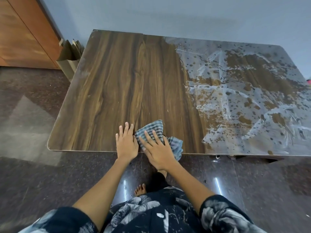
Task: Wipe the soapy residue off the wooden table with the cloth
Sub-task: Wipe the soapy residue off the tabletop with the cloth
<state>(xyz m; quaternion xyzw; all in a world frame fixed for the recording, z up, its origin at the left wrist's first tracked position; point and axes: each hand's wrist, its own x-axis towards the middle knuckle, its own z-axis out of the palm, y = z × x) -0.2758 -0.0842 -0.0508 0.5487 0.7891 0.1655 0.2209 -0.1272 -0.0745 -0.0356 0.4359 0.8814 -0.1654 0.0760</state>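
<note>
A wooden table (117,81) fills the middle of the view. White soapy residue (244,98) with brown gaps covers its right half, while the left half shows bare wood grain. A blue-and-white checked cloth (151,130) lies at the table's near edge, one end hanging over it. My right hand (157,148) presses flat on the cloth with straight, spread fingers. Just left of the cloth, my left hand (126,142) rests flat on the bare wood, its fingers straight.
The table's far side stands against a pale blue wall (168,14). A wooden cabinet (25,34) is at the back left, with brown paper bags (69,52) between it and the table. Dark polished floor (33,165) surrounds me; my bare foot (140,190) stands below.
</note>
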